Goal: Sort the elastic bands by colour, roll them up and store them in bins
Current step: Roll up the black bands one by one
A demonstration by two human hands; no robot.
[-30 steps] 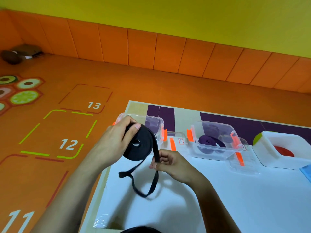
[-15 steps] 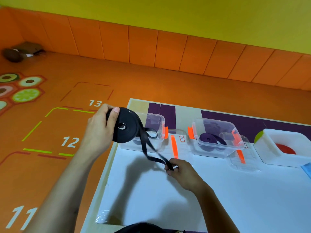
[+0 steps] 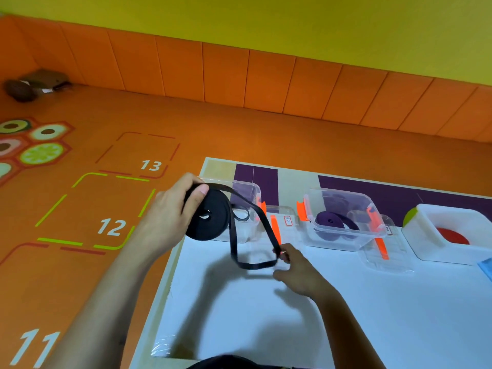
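Note:
My left hand (image 3: 170, 217) grips a thick roll of black elastic band (image 3: 210, 217), held upright in front of the left clear bin (image 3: 246, 193). A loose length of the band (image 3: 255, 265) runs off the roll and loops down over the table. My right hand (image 3: 298, 272) pinches that loose length at the loop's right end, above the white table (image 3: 292, 328). A second clear bin (image 3: 343, 219) to the right holds purple rolled bands (image 3: 332, 221). A white bin (image 3: 436, 227) further right holds something red (image 3: 452, 237).
Clear lids with orange clips (image 3: 383, 246) lie beside the bins. A blue object (image 3: 486, 267) shows at the right edge. The table's left edge (image 3: 165, 288) borders an orange floor with numbered squares. A dark item (image 3: 234, 362) sits at the bottom edge.
My left hand has kept the roll near the left bin. My right hand has slid further right along the loose length, which now hangs in a wider loop.

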